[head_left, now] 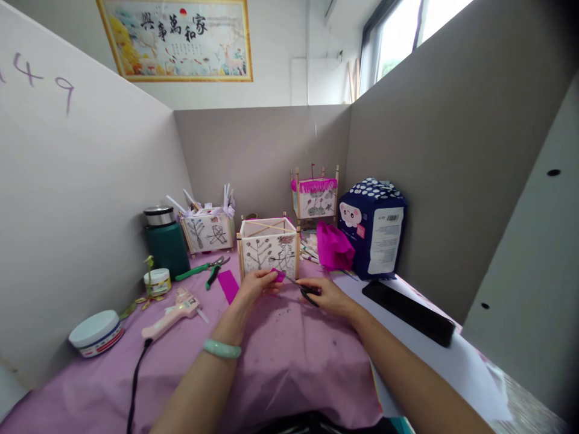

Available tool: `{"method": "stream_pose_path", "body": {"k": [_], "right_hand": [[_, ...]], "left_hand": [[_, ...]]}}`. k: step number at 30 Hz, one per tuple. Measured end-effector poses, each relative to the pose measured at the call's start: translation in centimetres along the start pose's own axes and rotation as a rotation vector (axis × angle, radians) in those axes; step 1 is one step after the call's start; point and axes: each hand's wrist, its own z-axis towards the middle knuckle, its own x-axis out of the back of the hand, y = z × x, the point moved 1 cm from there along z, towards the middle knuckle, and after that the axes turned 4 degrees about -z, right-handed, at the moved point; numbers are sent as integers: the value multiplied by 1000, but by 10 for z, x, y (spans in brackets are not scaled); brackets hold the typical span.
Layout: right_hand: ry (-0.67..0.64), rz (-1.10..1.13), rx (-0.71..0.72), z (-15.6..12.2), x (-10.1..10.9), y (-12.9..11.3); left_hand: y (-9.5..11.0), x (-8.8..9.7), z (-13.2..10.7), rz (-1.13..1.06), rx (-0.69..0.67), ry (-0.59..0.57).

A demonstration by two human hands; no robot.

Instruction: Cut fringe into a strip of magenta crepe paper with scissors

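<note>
Between the fingertips of my left hand (259, 287) is a small piece of magenta paper (277, 275). My right hand (329, 295) grips a pair of scissors (309, 292) by the dark handles, the blades pointing left toward that paper. Whether the blades touch the paper is too small to tell. Just behind both hands stands a square box (266, 248) with white drawn-on sides and wooden stick corners. A flat magenta strip (228, 286) lies on the cloth to the left of my left hand.
Left are a glue gun (174, 316), green-handled pliers (199, 269), a white tub (96, 333) and a green flask (167, 244). Crumpled magenta paper (335, 247), a blue package (373, 229) and a black case (408, 312) stand right. Grey partitions (262, 154) enclose the table.
</note>
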Motion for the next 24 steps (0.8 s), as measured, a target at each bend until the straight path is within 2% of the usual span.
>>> {"method": "stream_pose_path", "body": {"k": [13,24], "right_hand": [[13,15,15,0,0,4],[13,13,39,1,1,2]], "left_hand": [[6,-2,-6,-3,-7,-38],[6,-2,-5,-2,-21,-17]]}}
